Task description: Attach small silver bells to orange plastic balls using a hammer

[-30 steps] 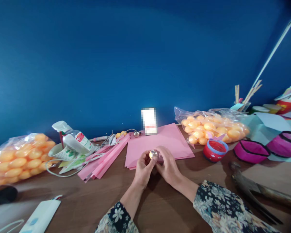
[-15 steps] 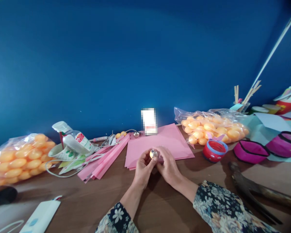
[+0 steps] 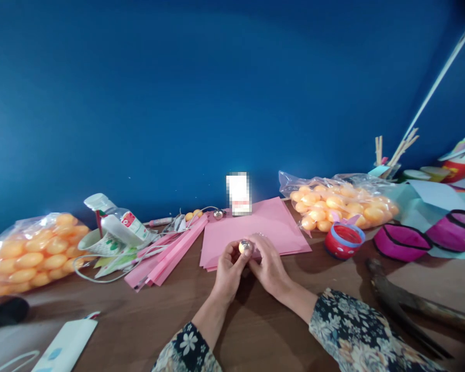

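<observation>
Between my hands, at the front edge of the pink sheets, is a small shiny ball (image 3: 245, 246), silver and mirror-like with a yellowish side. My left hand (image 3: 228, 271) pinches it between thumb and curled fingers. My right hand (image 3: 269, 266) is cupped against its right side, fingers bent behind it; the fingertips are partly hidden. Under and beyond both hands lies a stack of pink paper sheets (image 3: 232, 227). A second silver ball (image 3: 217, 214) rests by the far left corner of the stack, close to two orange balls (image 3: 194, 214).
Bags of orange balls stand at left (image 3: 31, 256) and right (image 3: 341, 204). Pink paper strips (image 3: 174, 258), a cable and a tilted clear bottle (image 3: 124, 222) lie left. Rightward are a red cup (image 3: 343, 245), magenta fabric bands (image 3: 401, 243) and a forked wooden stick (image 3: 406, 299).
The ball in my fingers has turned or shifted very slightly. Both hands stay in almost the same place, and everything else on the table is unmoved.
</observation>
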The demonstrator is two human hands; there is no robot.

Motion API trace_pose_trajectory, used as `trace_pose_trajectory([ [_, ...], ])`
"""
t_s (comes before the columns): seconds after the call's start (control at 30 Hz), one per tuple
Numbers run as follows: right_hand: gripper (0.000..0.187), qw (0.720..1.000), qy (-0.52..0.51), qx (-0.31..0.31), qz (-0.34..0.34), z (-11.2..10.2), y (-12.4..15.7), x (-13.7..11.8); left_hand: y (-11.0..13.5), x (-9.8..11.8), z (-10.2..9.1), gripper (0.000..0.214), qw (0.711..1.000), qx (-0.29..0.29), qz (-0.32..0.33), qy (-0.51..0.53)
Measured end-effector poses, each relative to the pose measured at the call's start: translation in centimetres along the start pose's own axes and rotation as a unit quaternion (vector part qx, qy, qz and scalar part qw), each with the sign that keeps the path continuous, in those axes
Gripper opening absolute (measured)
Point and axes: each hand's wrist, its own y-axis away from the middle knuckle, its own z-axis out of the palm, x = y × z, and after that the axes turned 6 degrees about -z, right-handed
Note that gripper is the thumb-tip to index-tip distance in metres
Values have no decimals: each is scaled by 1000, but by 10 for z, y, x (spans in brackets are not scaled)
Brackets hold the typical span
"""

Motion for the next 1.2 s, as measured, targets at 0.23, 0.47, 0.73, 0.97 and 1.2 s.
trace_pose_trajectory([
  [0.23, 33, 1000, -2, 11, 18, 1, 1, 0, -1, -1, 0, 43, 1000, -12, 6, -10],
  [0.47, 34, 1000, 15, 17, 2, 3, 2, 1, -1, 0, 2, 36, 1000, 13, 2, 1],
  [0.73, 34, 1000, 16, -5, 12, 3, 1, 1, -2, -2, -1, 32, 1000, 3, 4, -11],
  [0.97, 34, 1000, 7, -10, 20, 2, 0, 0, -1, -1, 1, 35, 1000, 6, 3, 10],
  [1.2, 37, 1000, 10, 5, 17, 3, 2, 2, -2, -1, 0, 44, 1000, 14, -2, 12],
])
